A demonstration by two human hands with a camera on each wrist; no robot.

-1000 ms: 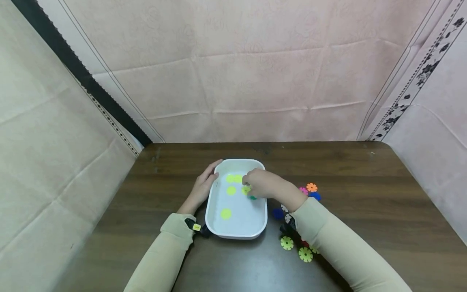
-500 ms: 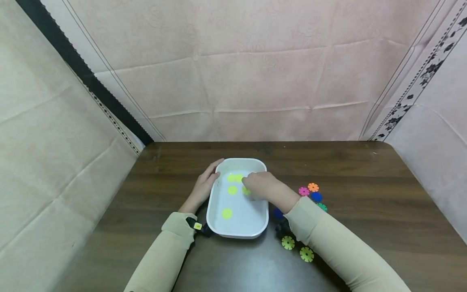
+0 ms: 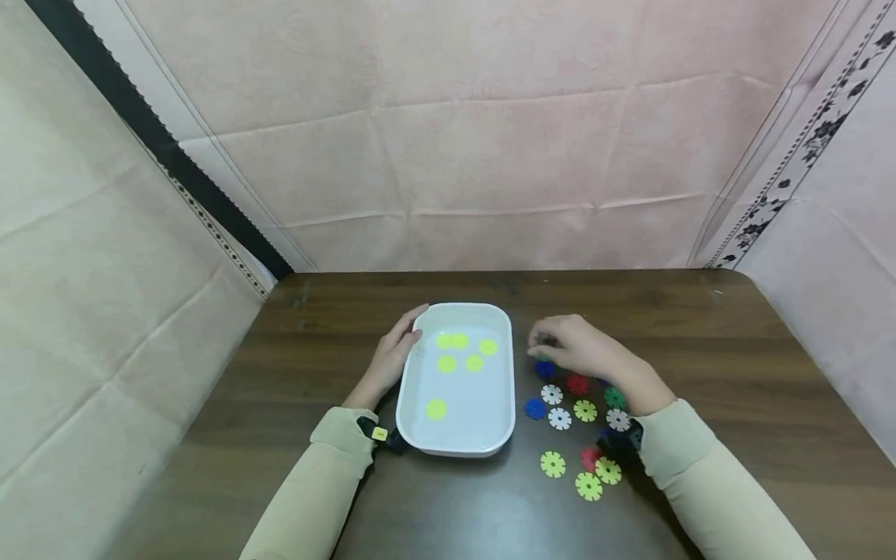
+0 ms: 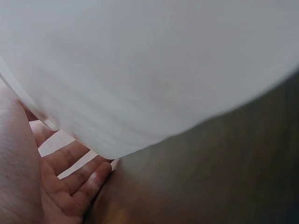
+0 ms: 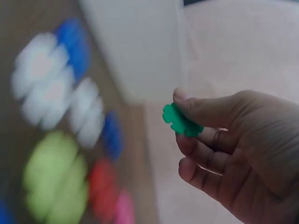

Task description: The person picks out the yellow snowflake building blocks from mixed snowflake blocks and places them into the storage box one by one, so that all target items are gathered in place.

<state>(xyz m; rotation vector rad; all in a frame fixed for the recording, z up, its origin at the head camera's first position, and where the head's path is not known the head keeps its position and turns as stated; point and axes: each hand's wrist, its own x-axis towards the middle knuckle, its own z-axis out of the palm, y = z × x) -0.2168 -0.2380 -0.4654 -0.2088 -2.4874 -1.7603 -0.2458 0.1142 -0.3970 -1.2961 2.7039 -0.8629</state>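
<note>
While the left hand (image 3: 388, 359) holds the white tray (image 3: 458, 435) by its left rim — the tray's long axis goes from near to far — the right hand (image 3: 577, 344) pinches a green notched disc (image 5: 174, 119) just outside the tray's right side, toward its far end.

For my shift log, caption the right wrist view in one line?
Right grip pinches a green notched disc, with blurred colored discs and a white tray beyond.
</note>
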